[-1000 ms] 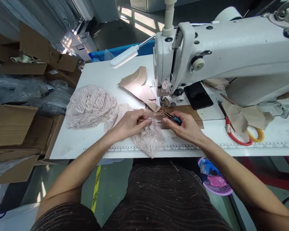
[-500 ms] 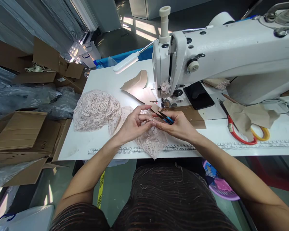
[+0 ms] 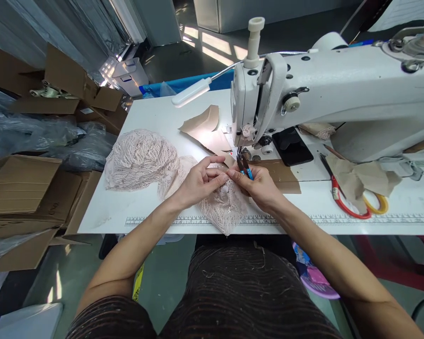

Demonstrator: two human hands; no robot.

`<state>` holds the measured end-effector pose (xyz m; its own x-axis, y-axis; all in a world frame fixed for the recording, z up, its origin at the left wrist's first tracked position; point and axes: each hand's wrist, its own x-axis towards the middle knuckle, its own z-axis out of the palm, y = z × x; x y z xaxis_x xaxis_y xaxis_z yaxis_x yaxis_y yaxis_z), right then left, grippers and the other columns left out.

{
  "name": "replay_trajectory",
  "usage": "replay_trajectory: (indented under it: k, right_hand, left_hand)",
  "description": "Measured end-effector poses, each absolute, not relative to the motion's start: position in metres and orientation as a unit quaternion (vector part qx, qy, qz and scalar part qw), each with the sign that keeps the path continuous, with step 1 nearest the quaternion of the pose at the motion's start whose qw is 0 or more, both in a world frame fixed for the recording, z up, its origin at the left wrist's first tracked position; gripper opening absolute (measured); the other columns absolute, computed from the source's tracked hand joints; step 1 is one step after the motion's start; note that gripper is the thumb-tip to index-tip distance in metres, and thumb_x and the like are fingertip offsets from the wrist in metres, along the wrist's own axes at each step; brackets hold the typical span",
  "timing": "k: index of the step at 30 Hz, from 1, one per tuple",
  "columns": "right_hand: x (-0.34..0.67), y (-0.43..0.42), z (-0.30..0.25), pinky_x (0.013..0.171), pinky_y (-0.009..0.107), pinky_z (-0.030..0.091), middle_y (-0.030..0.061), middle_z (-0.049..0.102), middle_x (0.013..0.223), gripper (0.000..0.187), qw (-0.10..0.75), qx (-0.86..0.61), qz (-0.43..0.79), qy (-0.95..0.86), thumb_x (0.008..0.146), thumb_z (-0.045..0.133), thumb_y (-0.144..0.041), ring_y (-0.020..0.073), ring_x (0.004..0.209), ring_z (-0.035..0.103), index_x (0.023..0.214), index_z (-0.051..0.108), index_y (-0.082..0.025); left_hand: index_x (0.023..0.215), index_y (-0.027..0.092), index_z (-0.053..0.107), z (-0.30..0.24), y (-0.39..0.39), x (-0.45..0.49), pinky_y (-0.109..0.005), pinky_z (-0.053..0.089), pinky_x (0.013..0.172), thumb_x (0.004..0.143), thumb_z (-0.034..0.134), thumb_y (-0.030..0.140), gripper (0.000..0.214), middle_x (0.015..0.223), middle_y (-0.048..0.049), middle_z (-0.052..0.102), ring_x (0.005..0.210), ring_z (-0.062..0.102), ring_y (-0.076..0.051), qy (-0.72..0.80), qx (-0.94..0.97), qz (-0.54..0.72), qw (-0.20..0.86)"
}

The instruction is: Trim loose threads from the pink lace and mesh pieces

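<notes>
Pale pink lace fabric (image 3: 223,207) hangs between my hands over the front of the table, in front of the sewing machine needle area. My left hand (image 3: 203,180) is closed on the lace with thumb and fingers pinched. My right hand (image 3: 256,186) holds small thread snips (image 3: 245,168) with blue handles and dark blades pointing away from me; its thumb and fingertip also pinch the lace beside the left fingertips. A large bunched heap of the same lace (image 3: 139,160) lies to the left, joined to the part in my hands.
The white sewing machine (image 3: 325,89) stands over the table's right side. Brown paper pieces (image 3: 208,127) lie by the needle. A black phone (image 3: 292,146) and red-and-yellow scissors (image 3: 349,202) under crumpled paper are to the right. Cardboard boxes (image 3: 24,188) stand left.
The snips in my right hand have swung from pointing left to pointing away from me. Both hands stay together at the lace. The view has shifted slightly.
</notes>
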<state>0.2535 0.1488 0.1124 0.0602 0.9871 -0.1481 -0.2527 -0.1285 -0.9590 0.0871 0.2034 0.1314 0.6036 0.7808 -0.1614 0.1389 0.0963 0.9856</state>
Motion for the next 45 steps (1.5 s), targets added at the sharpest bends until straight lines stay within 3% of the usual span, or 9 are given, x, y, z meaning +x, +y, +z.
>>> replay_trajectory:
  k: [5, 9, 13, 18, 26, 34, 38, 42, 45]
  right_hand:
    - [0.251, 0.147, 0.111, 0.041, 0.026, 0.009, -0.0145, 0.025, 0.047, 0.051, 0.505, -0.47, 0.664, -0.289, 0.061, 0.087, -0.06, 0.005, 0.041, 0.015, 0.076, 0.057, -0.022]
    - [0.25, 0.146, 0.11, 0.041, 0.026, 0.007, -0.015, 0.025, 0.048, 0.051, 0.498, -0.464, 0.678, -0.278, 0.061, 0.087, -0.058, 0.0049, 0.041, 0.013, 0.079, 0.056, -0.022]
    - [0.255, 0.14, 0.107, 0.042, 0.025, 0.016, -0.0118, 0.032, 0.05, 0.049, 0.528, -0.503, 0.6, -0.33, 0.072, 0.077, -0.065, 0.0071, 0.043, 0.023, 0.083, 0.062, -0.02]
    - [0.265, 0.124, 0.098, 0.055, 0.028, 0.035, -0.0003, 0.052, 0.062, 0.063, 0.498, -0.591, 0.443, -0.453, 0.095, 0.039, -0.072, 0.0132, 0.056, 0.045, 0.075, 0.065, -0.018]
    - [0.256, 0.119, 0.093, 0.057, 0.028, 0.034, 0.0038, 0.062, 0.067, 0.058, 0.376, -0.64, 0.296, -0.601, 0.101, 0.031, -0.062, 0.018, 0.061, 0.054, 0.074, 0.062, -0.021]
    - [0.25, 0.125, 0.094, 0.059, 0.029, 0.033, 0.0027, 0.059, 0.062, 0.046, 0.341, -0.683, 0.232, -0.604, 0.1, 0.038, -0.051, 0.0171, 0.055, 0.049, 0.073, 0.06, -0.022]
    - [0.263, 0.124, 0.093, 0.062, 0.029, 0.038, 0.0031, 0.063, 0.07, 0.046, 0.412, -0.675, 0.274, -0.547, 0.101, 0.036, -0.055, 0.0176, 0.063, 0.055, 0.082, 0.062, -0.022]
    - [0.27, 0.122, 0.093, 0.061, 0.028, 0.042, 0.003, 0.066, 0.081, 0.041, 0.446, -0.63, 0.372, -0.516, 0.089, 0.062, -0.058, 0.0146, 0.064, 0.053, 0.1, 0.062, -0.019]
    - [0.266, 0.121, 0.092, 0.058, 0.027, 0.043, 0.0019, 0.065, 0.079, 0.042, 0.456, -0.584, 0.453, -0.496, 0.077, 0.075, -0.054, 0.0121, 0.061, 0.049, 0.096, 0.065, -0.017]
  left_hand:
    - [0.125, 0.015, 0.053, 0.131, 0.204, 0.086, -0.022, 0.04, 0.054, 0.082, 0.077, 0.038, 0.054, 0.072, 0.0017, 0.067, 0.056, 0.054, -0.009, 0.37, 0.628, 0.248, 0.638]
    - [0.126, 0.016, 0.052, 0.127, 0.204, 0.086, -0.021, 0.036, 0.052, 0.083, 0.075, 0.036, 0.053, 0.07, 0.0029, 0.066, 0.054, 0.051, -0.008, 0.362, 0.63, 0.259, 0.636]
    - [0.13, 0.016, 0.048, 0.125, 0.204, 0.086, -0.021, 0.037, 0.052, 0.082, 0.073, 0.032, 0.057, 0.077, -0.0002, 0.073, 0.053, 0.053, -0.008, 0.356, 0.633, 0.268, 0.633]
    - [0.132, 0.015, 0.047, 0.125, 0.203, 0.086, -0.022, 0.044, 0.057, 0.08, 0.072, 0.026, 0.058, 0.077, -0.0012, 0.074, 0.058, 0.061, -0.01, 0.355, 0.633, 0.274, 0.631]
    - [0.132, 0.015, 0.047, 0.123, 0.206, 0.084, -0.021, 0.042, 0.049, 0.079, 0.074, 0.028, 0.06, 0.075, 0.0012, 0.072, 0.051, 0.059, -0.009, 0.371, 0.615, 0.271, 0.641]
    - [0.129, 0.014, 0.05, 0.12, 0.206, 0.084, -0.019, 0.045, 0.05, 0.078, 0.073, 0.024, 0.057, 0.071, 0.0028, 0.07, 0.051, 0.058, -0.008, 0.373, 0.616, 0.276, 0.637]
    - [0.13, 0.014, 0.05, 0.118, 0.208, 0.083, -0.019, 0.045, 0.048, 0.08, 0.074, 0.026, 0.057, 0.08, -0.002, 0.074, 0.053, 0.059, -0.009, 0.378, 0.623, 0.277, 0.627]
    - [0.127, 0.014, 0.052, 0.118, 0.21, 0.083, -0.019, 0.044, 0.049, 0.081, 0.077, 0.031, 0.056, 0.08, -0.0019, 0.074, 0.05, 0.057, -0.007, 0.365, 0.605, 0.29, 0.645]
    - [0.128, 0.014, 0.052, 0.118, 0.211, 0.084, -0.019, 0.047, 0.052, 0.079, 0.081, 0.036, 0.061, 0.08, -0.0015, 0.073, 0.054, 0.06, -0.008, 0.353, 0.579, 0.31, 0.667]
